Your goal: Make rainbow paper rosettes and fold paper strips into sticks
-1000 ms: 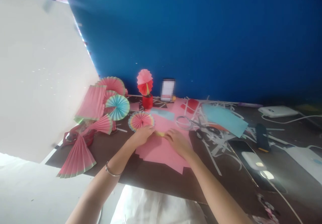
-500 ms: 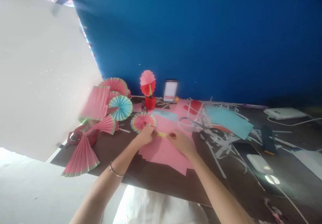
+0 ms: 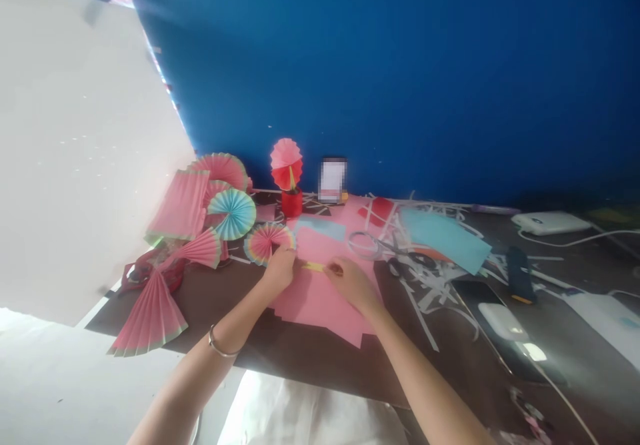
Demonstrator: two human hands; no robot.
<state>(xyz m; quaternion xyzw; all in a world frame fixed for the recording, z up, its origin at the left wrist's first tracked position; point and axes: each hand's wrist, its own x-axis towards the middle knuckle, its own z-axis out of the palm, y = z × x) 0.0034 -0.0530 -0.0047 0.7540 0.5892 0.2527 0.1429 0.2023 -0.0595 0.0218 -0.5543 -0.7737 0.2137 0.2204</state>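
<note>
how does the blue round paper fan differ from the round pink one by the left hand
The blue fan has a pale rim; the round pink fan has a multicoloured one.
The blue fan is apart from the left hand; the round pink fan is partly hidden behind it.
Both are pleated, their folds spreading from the middle.

Silver bangle [image 3: 218, 349], white clothing [image 3: 310, 408]

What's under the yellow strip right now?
Pink paper shows around the yellow strip. The spot directly beneath is covered by the strip itself; the left hand and right hand hide more paper alongside.
</note>
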